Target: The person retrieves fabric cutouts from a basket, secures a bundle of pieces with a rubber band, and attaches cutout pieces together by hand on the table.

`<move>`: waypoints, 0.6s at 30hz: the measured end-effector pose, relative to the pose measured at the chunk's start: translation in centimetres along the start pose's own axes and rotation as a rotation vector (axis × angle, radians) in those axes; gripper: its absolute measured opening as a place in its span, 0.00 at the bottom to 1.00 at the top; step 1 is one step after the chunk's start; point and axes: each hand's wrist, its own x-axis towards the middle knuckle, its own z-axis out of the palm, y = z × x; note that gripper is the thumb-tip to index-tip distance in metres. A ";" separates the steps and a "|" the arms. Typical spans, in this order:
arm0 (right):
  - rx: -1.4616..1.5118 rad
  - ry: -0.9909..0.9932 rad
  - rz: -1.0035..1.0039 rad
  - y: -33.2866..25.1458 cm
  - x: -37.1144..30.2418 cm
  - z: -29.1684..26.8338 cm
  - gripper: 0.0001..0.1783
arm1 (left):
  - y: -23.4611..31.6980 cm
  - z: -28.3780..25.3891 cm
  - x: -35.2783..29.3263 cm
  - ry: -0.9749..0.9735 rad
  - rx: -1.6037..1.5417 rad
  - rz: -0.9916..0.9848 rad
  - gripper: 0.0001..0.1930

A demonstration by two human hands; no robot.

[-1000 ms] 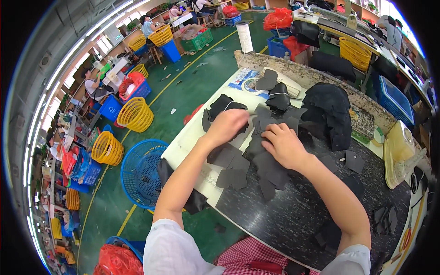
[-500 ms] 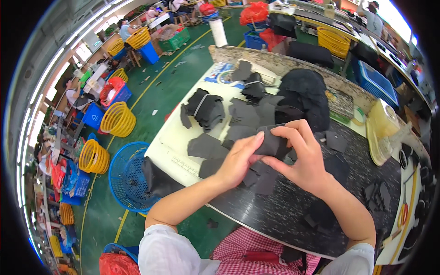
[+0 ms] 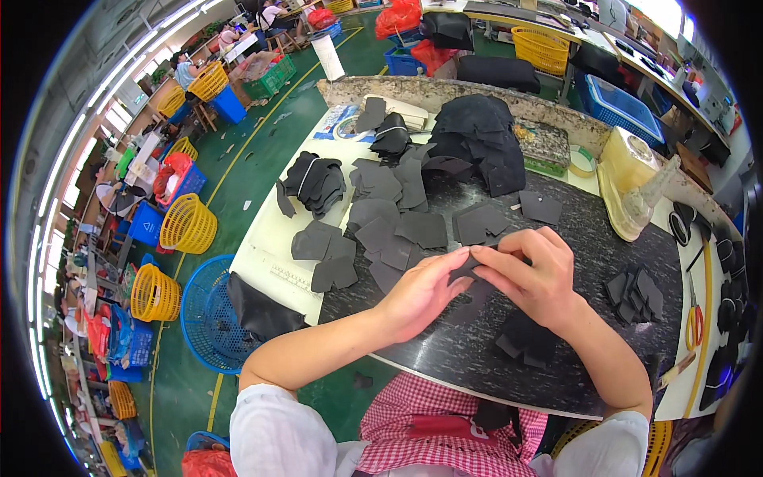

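Over the black speckled tabletop, my left hand [image 3: 421, 298] and my right hand [image 3: 531, 277] meet fingertip to fingertip. Both pinch a small dark grey sheet piece [image 3: 464, 272], mostly hidden by the fingers. Just beyond them lie flat dark grey cut pieces [image 3: 477, 222], and more overlapping cut pieces [image 3: 380, 230] spread to the left. Farther off are a tied bundle of dark pieces [image 3: 318, 181], a smaller tied bundle [image 3: 390, 135] and a big heap of black pieces [image 3: 477, 135]. A small pile of pieces [image 3: 634, 294] rests to the right, another [image 3: 526, 338] near my right forearm.
At the table's left stands a blue basket [image 3: 199, 310] with black material over its rim. A yellowish container [image 3: 628, 175], a tape roll [image 3: 582, 161] and orange-handled scissors [image 3: 695, 322] sit on the right. A stone ledge [image 3: 429, 89] borders the far side. Yellow baskets [image 3: 188, 224] line the floor.
My view has shifted, so the table sits more to the left. Both hands have come nearer to me, and the piece between them now shows less.
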 end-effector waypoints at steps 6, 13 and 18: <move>-0.007 0.049 -0.083 -0.1 -0.4 -0.3 0.12 | 0.2 0.4 -0.3 -0.030 0.012 -0.053 0.18; 0.071 0.103 -0.122 0.1 -1.0 0.2 0.10 | 0.4 1.3 -0.7 -0.026 0.180 -0.020 0.17; 0.071 0.023 -0.198 0.6 -1.0 -0.7 0.10 | -0.1 1.5 -0.6 0.104 0.204 -0.042 0.21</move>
